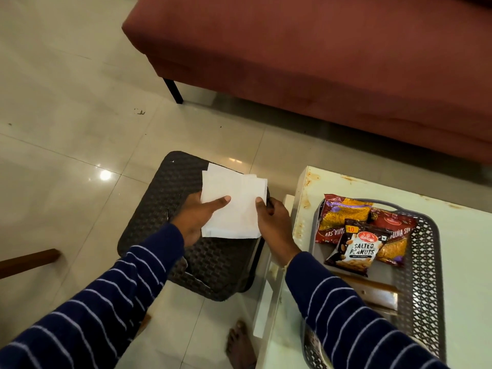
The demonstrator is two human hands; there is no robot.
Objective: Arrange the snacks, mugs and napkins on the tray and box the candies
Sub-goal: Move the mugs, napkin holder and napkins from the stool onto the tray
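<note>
While hands (234, 219) grip napkins (233, 206), stool (213, 262) on tile floor (66, 129).

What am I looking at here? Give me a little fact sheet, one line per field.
left hand: left hand holds white napkins by their left edge
right hand: right hand grips the napkins' right edge
under the napkins: dark woven stool
tray: grey perforated tray on a pale table
on the tray: salted peanuts packet lying over two red sev packets
mugs, candies: not in view
background: red sofa
</note>
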